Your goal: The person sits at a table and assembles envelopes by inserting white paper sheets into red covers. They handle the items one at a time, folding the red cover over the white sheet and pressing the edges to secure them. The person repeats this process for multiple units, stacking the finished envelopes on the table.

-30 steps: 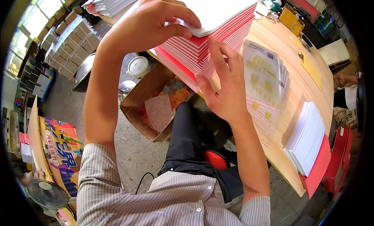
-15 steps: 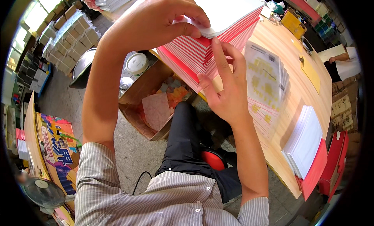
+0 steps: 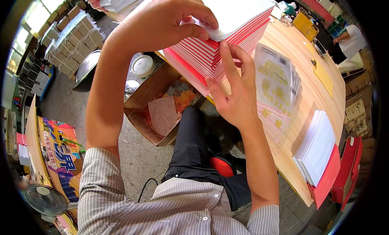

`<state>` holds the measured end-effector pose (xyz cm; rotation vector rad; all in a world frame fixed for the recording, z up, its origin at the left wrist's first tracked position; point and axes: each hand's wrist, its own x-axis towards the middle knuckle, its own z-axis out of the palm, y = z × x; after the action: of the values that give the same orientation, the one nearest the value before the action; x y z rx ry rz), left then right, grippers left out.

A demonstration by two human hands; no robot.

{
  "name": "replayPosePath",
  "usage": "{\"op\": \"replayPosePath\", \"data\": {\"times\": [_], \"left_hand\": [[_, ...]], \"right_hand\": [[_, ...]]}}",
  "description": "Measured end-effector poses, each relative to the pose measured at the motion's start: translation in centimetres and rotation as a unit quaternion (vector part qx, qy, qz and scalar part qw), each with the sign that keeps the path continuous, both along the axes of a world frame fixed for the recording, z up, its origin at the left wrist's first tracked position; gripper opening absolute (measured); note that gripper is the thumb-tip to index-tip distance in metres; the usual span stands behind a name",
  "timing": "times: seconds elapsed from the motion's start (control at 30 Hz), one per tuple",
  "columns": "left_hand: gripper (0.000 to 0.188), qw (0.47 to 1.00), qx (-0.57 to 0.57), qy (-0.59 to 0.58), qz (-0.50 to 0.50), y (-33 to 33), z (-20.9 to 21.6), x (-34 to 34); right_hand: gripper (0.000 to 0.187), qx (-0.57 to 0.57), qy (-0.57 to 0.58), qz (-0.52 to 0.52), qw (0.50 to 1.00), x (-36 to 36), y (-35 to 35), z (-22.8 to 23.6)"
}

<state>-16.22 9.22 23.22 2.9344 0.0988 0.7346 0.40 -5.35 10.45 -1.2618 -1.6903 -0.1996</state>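
Note:
At the table's near corner rises a tall stack of red-covered booklets (image 3: 247, 36), its sides banded red and white. White paper (image 3: 239, 10) lies on top. My left hand (image 3: 174, 22) arches over from the left, thumb and fingers closed on the near corner of the top sheets, which bends slightly. Close by, my right hand (image 3: 239, 87) has its index fingertip against the stack's corner, just below the left thumb. Its thumb is spread away near the stack's side, and it grips nothing.
Clear printed plastic sleeves (image 3: 275, 81) lie right of the stack on the wooden table (image 3: 308, 87). White paper on a red cover (image 3: 318, 150) sits at the right edge. A cardboard box (image 3: 139, 123) with scraps stands below. A co-worker (image 3: 350, 42) is at far right.
My hands stay almost in the same place on the stack's corner. At the far right the co-worker has shifted up and toward the table.

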Motion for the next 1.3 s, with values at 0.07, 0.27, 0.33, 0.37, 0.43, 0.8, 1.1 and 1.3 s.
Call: {"op": "replayPosePath", "data": {"times": [0.07,0.27,0.33,0.37,0.43,0.8,1.1,1.3], "left_hand": [[0.022,1.000,0.002,-0.003,-0.006,0.21,-0.10,-0.06],[0.022,1.000,-0.003,0.004,0.002,0.06,-0.01,-0.06],[0.023,1.000,-0.003,0.001,0.001,0.15,-0.13,-0.05],[0.023,1.000,-0.004,-0.001,0.000,0.18,-0.20,-0.05],[0.023,1.000,-0.003,0.000,0.002,0.03,-0.09,-0.05],[0.024,1.000,-0.009,0.003,0.015,-0.36,0.09,-0.03],[0.026,1.000,-0.004,0.011,0.015,-0.20,0.18,-0.04],[0.028,0.998,-0.059,0.028,0.028,-0.24,0.44,-0.16]], "right_hand": [[0.074,0.001,0.002,0.002,1.000,-0.04,0.08,-0.14],[0.074,-0.006,-0.001,0.003,1.000,0.00,0.03,-0.24],[0.074,-0.010,0.000,0.003,1.000,-0.02,-0.03,-0.22],[0.074,-0.012,0.000,0.002,1.000,-0.04,-0.10,-0.20],[0.073,-0.015,0.001,0.001,1.000,-0.05,-0.16,-0.15],[0.075,-0.012,-0.022,0.009,1.000,0.29,-0.11,-0.31],[0.069,0.006,0.028,0.019,0.999,0.00,0.00,0.17],[0.074,-0.009,0.002,0.015,1.000,0.19,-0.24,0.50]]}}
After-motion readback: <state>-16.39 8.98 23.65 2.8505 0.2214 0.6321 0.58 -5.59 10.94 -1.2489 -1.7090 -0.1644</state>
